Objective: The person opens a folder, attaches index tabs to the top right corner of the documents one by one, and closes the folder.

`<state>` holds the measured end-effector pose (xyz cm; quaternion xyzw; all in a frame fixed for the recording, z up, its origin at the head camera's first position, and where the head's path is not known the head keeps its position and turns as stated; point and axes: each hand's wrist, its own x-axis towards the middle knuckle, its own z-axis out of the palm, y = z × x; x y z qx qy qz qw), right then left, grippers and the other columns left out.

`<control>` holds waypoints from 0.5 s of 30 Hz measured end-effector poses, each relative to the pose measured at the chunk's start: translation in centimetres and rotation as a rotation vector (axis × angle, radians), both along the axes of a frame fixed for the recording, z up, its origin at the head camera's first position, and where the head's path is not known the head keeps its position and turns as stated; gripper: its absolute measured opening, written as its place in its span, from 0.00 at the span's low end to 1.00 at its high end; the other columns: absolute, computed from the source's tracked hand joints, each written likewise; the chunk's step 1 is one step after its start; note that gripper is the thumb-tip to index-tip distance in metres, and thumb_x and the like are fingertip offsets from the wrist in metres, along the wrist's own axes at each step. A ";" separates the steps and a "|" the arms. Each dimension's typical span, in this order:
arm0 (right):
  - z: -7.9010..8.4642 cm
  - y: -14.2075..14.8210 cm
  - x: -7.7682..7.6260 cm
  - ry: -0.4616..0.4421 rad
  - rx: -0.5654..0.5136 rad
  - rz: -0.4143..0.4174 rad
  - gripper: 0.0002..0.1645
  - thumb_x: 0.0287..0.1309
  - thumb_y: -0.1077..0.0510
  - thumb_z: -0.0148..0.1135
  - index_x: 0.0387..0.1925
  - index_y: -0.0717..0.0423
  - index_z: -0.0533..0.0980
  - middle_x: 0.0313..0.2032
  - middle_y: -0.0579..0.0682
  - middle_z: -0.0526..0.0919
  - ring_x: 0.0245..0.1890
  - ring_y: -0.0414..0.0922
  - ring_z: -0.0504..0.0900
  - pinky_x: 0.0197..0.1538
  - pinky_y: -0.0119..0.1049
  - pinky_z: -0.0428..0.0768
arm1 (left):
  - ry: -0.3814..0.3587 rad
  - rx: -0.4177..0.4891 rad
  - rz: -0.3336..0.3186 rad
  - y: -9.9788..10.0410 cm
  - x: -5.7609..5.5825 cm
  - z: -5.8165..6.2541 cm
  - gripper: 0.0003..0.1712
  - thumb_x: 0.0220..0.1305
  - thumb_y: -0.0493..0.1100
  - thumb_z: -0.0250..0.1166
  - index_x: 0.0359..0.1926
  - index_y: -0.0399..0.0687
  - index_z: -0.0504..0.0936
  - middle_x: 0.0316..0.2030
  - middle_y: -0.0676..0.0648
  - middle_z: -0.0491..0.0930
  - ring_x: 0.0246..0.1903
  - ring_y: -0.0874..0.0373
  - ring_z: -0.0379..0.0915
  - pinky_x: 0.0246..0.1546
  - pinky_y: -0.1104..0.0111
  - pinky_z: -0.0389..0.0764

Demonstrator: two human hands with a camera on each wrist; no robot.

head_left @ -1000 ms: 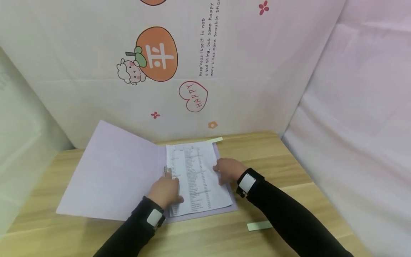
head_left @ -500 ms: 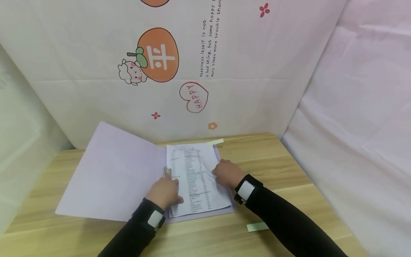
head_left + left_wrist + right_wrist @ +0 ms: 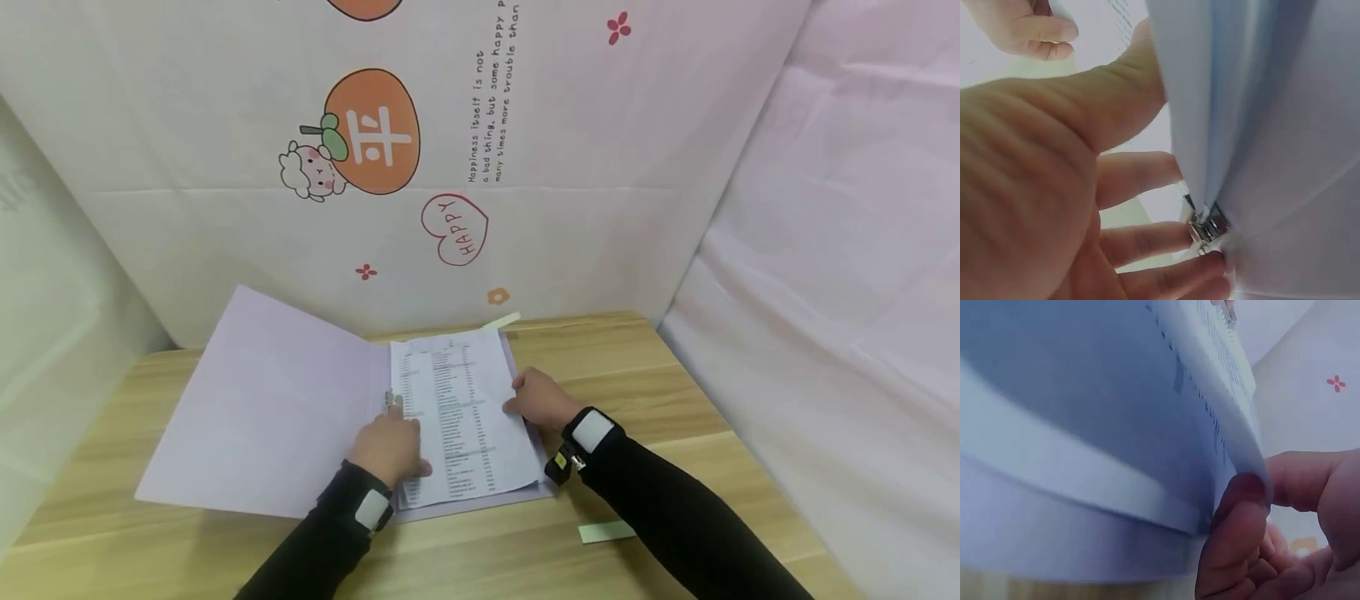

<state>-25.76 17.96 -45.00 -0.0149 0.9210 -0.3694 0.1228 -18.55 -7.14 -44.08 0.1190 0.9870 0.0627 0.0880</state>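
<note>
An open lilac clip folder (image 3: 277, 408) lies on the table, its cover spread to the left. Printed sheets (image 3: 457, 417) rest on its right half, by a metal clip (image 3: 393, 399) at the spine. My left hand (image 3: 388, 447) rests on the sheets' left side, fingertips at the clip (image 3: 1207, 228) and thumb toward the paper. In the left wrist view its fingers extend fairly straight. The right hand (image 3: 546, 400) pinches the sheets' right edge; the right wrist view shows thumb and finger (image 3: 1241, 531) on either side of the paper (image 3: 1229, 387), which is raised above what lies beneath.
Under the folder is a wood-grain table (image 3: 615, 358). A pale green strip (image 3: 604, 532) is stuck near the right forearm, and another strip (image 3: 501, 321) shows at the sheets' far edge. White printed cloth (image 3: 570, 225) hangs behind, with plain cloth at both sides.
The right hand has shifted slightly outward and its wrist has turned. The sheets, bulged half a second ago, look smoother. The far strip now tilts upward. The left hand stays on the paper.
</note>
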 end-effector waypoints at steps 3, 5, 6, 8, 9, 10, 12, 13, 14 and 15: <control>-0.4 -0.2 -0.4 -0.023 0.010 -0.019 0.21 0.52 0.65 0.69 0.46 0.68 0.71 0.37 0.57 0.78 0.28 0.49 0.79 0.24 0.36 0.76 | -0.008 0.001 -0.030 0.2 -0.2 0.2 0.36 0.45 0.56 0.80 0.51 0.37 0.84 0.66 0.34 0.69 0.63 0.37 0.65 0.60 0.47 0.68; -0.6 -0.3 -0.6 -0.040 0.026 -0.004 0.15 0.52 0.66 0.68 0.39 0.67 0.72 0.32 0.55 0.78 0.24 0.48 0.79 0.23 0.35 0.75 | -0.027 0.035 -0.057 0.4 -0.6 0.2 0.36 0.45 0.51 0.80 0.52 0.35 0.83 0.68 0.37 0.67 0.67 0.41 0.62 0.64 0.49 0.65; -0.6 -0.4 -0.7 -0.046 0.038 0.010 0.12 0.53 0.66 0.68 0.35 0.65 0.72 0.29 0.54 0.77 0.23 0.47 0.78 0.22 0.34 0.74 | -0.040 0.052 -0.067 0.4 -0.7 0.2 0.35 0.45 0.49 0.81 0.52 0.34 0.83 0.68 0.39 0.67 0.67 0.42 0.62 0.64 0.51 0.66; -0.5 -0.3 -0.8 -0.050 0.057 0.043 0.11 0.54 0.66 0.66 0.26 0.61 0.70 0.23 0.52 0.74 0.20 0.46 0.76 0.20 0.33 0.72 | -0.056 0.083 -0.089 0.7 -1.1 0.3 0.35 0.44 0.43 0.80 0.53 0.32 0.82 0.64 0.39 0.72 0.57 0.43 0.73 0.55 0.53 0.75; -0.4 -0.3 -0.9 -0.047 0.060 0.058 0.13 0.55 0.66 0.65 0.23 0.59 0.68 0.21 0.51 0.72 0.18 0.46 0.75 0.19 0.33 0.70 | -0.056 0.078 -0.110 0.8 -1.4 0.4 0.36 0.43 0.42 0.80 0.56 0.34 0.81 0.62 0.38 0.74 0.54 0.43 0.76 0.53 0.54 0.77; -0.3 -0.3 -0.9 -0.041 0.069 0.072 0.15 0.56 0.66 0.64 0.21 0.58 0.67 0.20 0.50 0.70 0.18 0.45 0.74 0.19 0.33 0.69 | -0.057 0.060 -0.131 0.9 -1.5 0.5 0.37 0.42 0.41 0.79 0.57 0.37 0.81 0.60 0.38 0.75 0.51 0.44 0.76 0.49 0.55 0.78; -0.1 0.0 -1.0 -0.035 0.057 0.097 0.15 0.57 0.66 0.62 0.21 0.58 0.66 0.19 0.49 0.67 0.17 0.45 0.72 0.19 0.33 0.67 | -0.074 0.033 -0.155 1.3 -1.8 0.7 0.40 0.41 0.39 0.78 0.61 0.45 0.80 0.58 0.38 0.74 0.47 0.45 0.73 0.42 0.56 0.79; 0.0 0.1 -1.0 -0.043 0.030 0.109 0.12 0.58 0.66 0.61 0.23 0.60 0.67 0.20 0.49 0.69 0.19 0.44 0.73 0.20 0.33 0.68 | -0.091 0.026 -0.160 1.5 -1.9 0.9 0.43 0.41 0.37 0.78 0.64 0.50 0.78 0.59 0.39 0.72 0.48 0.45 0.71 0.41 0.56 0.78; 0.1 0.3 -1.0 -0.063 -0.020 0.123 0.08 0.59 0.65 0.60 0.27 0.61 0.70 0.22 0.49 0.72 0.20 0.44 0.75 0.21 0.33 0.70 | -0.112 0.023 -0.165 1.6 -2.0 1.0 0.46 0.40 0.37 0.78 0.67 0.55 0.76 0.61 0.39 0.70 0.52 0.44 0.68 0.42 0.54 0.77; 0.2 0.5 -1.0 -0.107 -0.102 0.140 0.05 0.61 0.64 0.60 0.35 0.63 0.73 0.26 0.49 0.76 0.23 0.45 0.78 0.23 0.33 0.73 | -0.135 0.018 -0.169 1.7 -2.1 1.2 0.49 0.41 0.37 0.77 0.69 0.60 0.74 0.66 0.40 0.67 0.57 0.42 0.65 0.46 0.52 0.76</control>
